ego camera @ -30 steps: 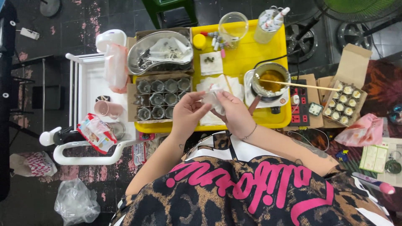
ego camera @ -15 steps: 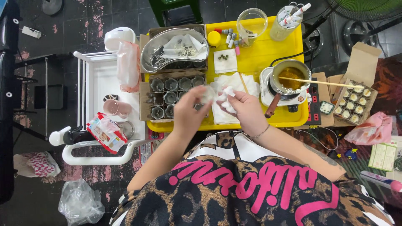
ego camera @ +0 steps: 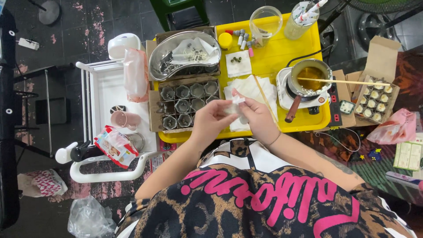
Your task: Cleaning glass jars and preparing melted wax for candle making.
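Since half a second ago the two hands have been brought closer together over the near edge of the yellow tray: the left hand and the right hand are now both closed on one crumpled white tissue, pinched between their fingertips just above the sheets of white paper spread on the tray; whether a small object is wrapped inside cannot be told. The tray is set over a dark tiled floor with worn pink patches, a white trolley standing to its left. On the tray's left side one cardboard box of small grey cups is seen, eleven cups being countable, and beyond it one steel kidney dish. To the right one small pot of amber liquid is seated on a white hotplate, with one wooden stick laid across its rim. Farther right a second open box of filled cups is placed. At the far edge one clear plastic cup is found.
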